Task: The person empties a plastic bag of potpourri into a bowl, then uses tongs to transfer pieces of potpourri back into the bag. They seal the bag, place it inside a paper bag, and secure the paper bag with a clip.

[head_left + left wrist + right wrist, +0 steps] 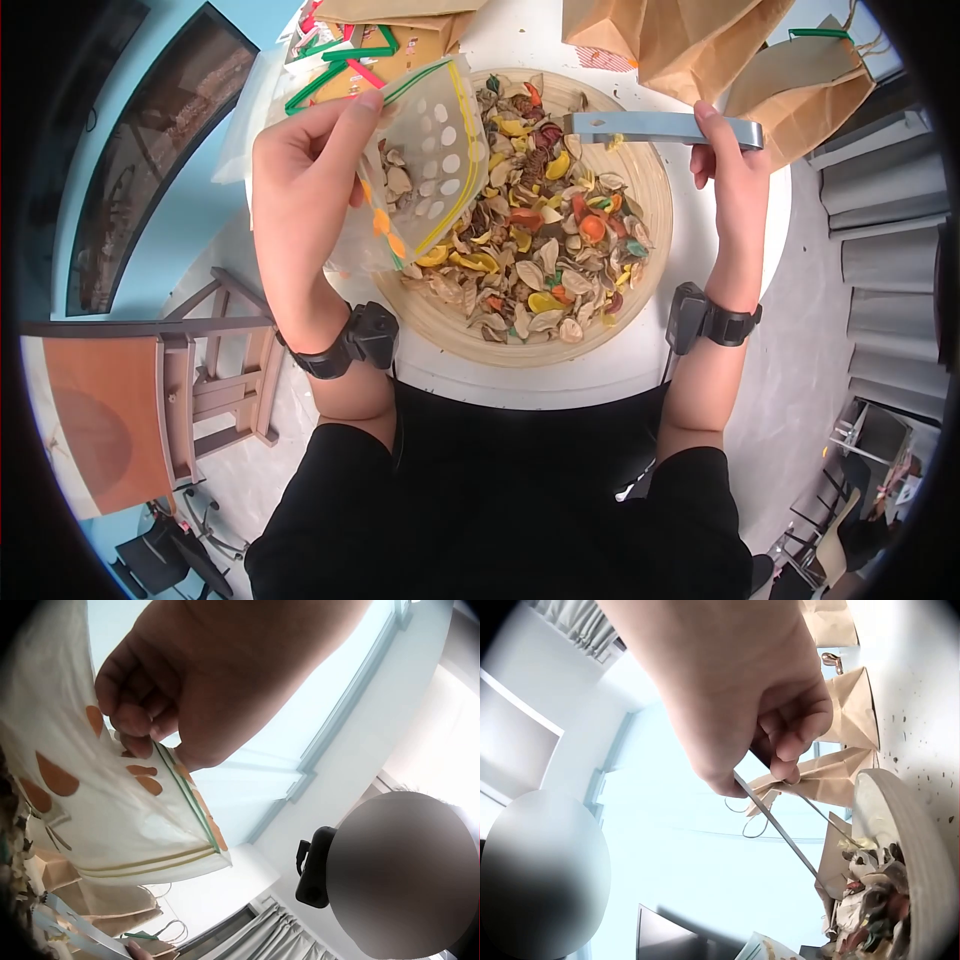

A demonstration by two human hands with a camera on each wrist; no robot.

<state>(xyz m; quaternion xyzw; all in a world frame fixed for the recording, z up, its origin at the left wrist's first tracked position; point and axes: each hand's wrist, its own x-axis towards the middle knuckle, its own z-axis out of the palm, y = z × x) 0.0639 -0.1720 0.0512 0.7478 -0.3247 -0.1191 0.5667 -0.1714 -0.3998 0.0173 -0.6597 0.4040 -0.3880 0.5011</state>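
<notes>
My left hand [312, 165] pinches the upper edge of a translucent zip bag [455, 150] with a yellow and green seal and printed dots. Some dried pieces [397, 185] show inside it, and the bag tilts over the wooden tray's left side. Metal tongs [655, 127] lie between the thumb and fingers of my right hand [735, 190], above the tray's far right. Their tips reach over the potpourri [540, 240], a heap of dried petals, leaves and orange and yellow bits. A small pale yellow piece [857, 844] is close to one tong tip in the right wrist view.
The round wooden tray [655, 215] stands on a white round table [775, 235]. Brown paper bags [690, 45] stand at the back right. Green and red strips [360, 55] lie at the back left beside more brown paper. Crumbs [904, 757] dot the tabletop near the tray.
</notes>
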